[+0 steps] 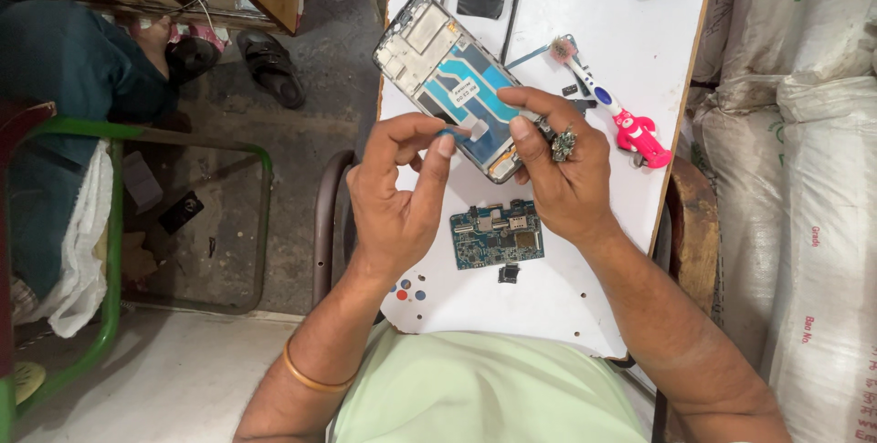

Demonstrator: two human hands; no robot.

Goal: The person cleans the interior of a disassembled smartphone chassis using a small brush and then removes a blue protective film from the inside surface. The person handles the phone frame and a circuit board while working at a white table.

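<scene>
Both hands are closed around an opened phone frame above a white table.

Held up close, the phone frame (448, 78) is pinched at its lower end by the right hand (562, 169), thumb and fingers shut on its edge. A small blue strip (449, 132) at the frame's lower middle is nipped between the thumb and first finger of the left hand (402, 192), with the other fingers curled in. The frame looks thin, light and easy to bend or crack, so it is best gripped by its hard outer rim and not by the soft flat cables inside. Just under the hands, a green circuit board (496, 235) is laid on the white table (548, 297). A pink toothbrush (607, 110) is set to the right, and more phone parts are left further back.
</scene>
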